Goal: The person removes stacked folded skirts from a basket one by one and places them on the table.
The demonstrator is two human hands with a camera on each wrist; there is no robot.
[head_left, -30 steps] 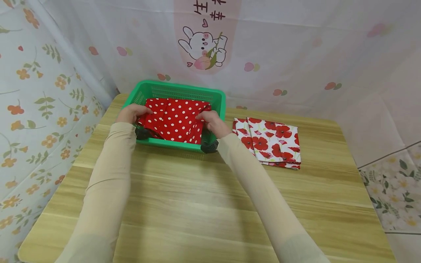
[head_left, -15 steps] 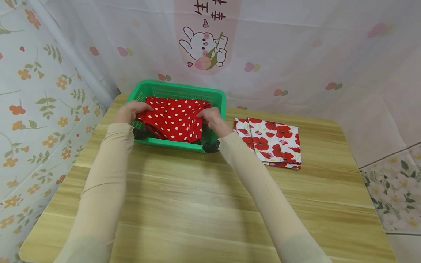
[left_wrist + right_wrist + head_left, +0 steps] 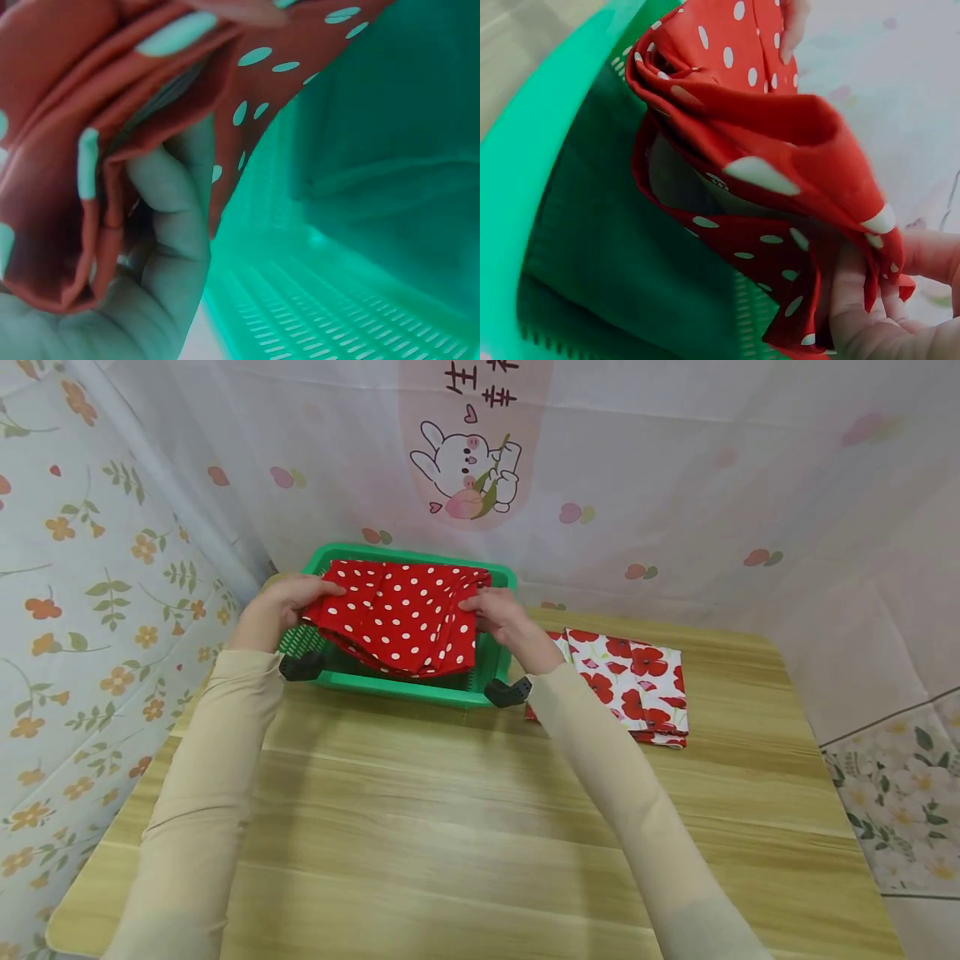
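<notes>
A folded red cloth with white polka dots [image 3: 405, 618] is held over the green plastic basket [image 3: 405, 692]. My left hand [image 3: 285, 600] grips its left end, thumb on top. In the left wrist view the fingers of the left hand [image 3: 169, 225] curl under the folded layers. At the cloth's right end my right hand [image 3: 504, 614] pinches the edge. The right wrist view shows the right hand [image 3: 877, 319] with fingers inside the folds, and the cloth [image 3: 727, 56] sagging between both hands. Dark green shows inside the basket below.
A folded white cloth with red poppies [image 3: 637, 685] lies on the wooden table [image 3: 420, 827] right of the basket, partly behind my right forearm. Printed curtains [image 3: 637, 468] hang behind the table and on the left. A black wrist device [image 3: 508, 692] sits near the basket's front rim.
Both hands have lifted the polka-dot cloth up from inside the basket and moved slightly apart. More of the basket's interior shows below it. The poppy cloth has stayed put.
</notes>
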